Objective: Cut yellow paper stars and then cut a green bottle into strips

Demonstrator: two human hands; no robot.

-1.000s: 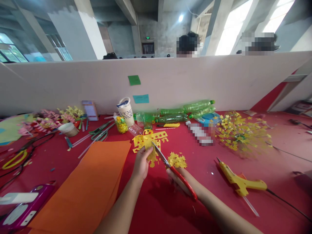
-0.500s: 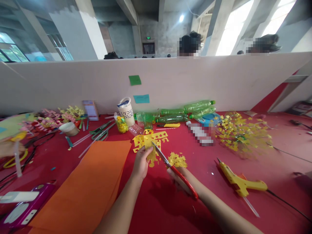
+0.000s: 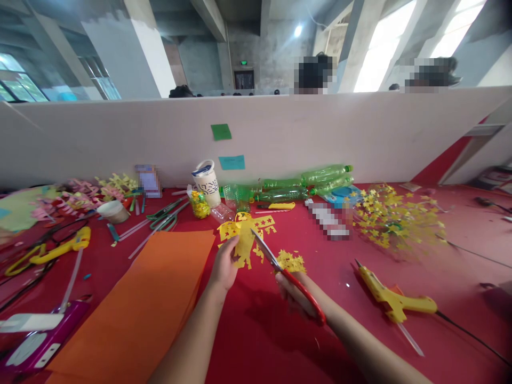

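My left hand (image 3: 226,262) pinches a strip of yellow paper (image 3: 245,242) with a ragged lower edge. In my right hand (image 3: 294,290) is a pair of red-handled scissors (image 3: 302,290), its blades close to the strip's right edge. Whether the blades touch the paper I cannot tell. Behind the strip lie yellow sheets with star-shaped holes (image 3: 264,222). A small heap of yellow paper stars (image 3: 291,261) sits just beyond my right hand, which partly covers it.
Orange paper sheets (image 3: 152,298) lie at left. One yellow glue gun (image 3: 394,298) rests at right, another (image 3: 64,248) at far left. Green plastic bottles (image 3: 288,193) and a white cup (image 3: 208,186) stand along the partition (image 3: 280,133). Star-covered sprigs (image 3: 394,218) spread at right.
My left hand has shifted slightly, turning the yellow strip more upright. At far left, another person's hand has let go of the glue gun, which now lies on the table.
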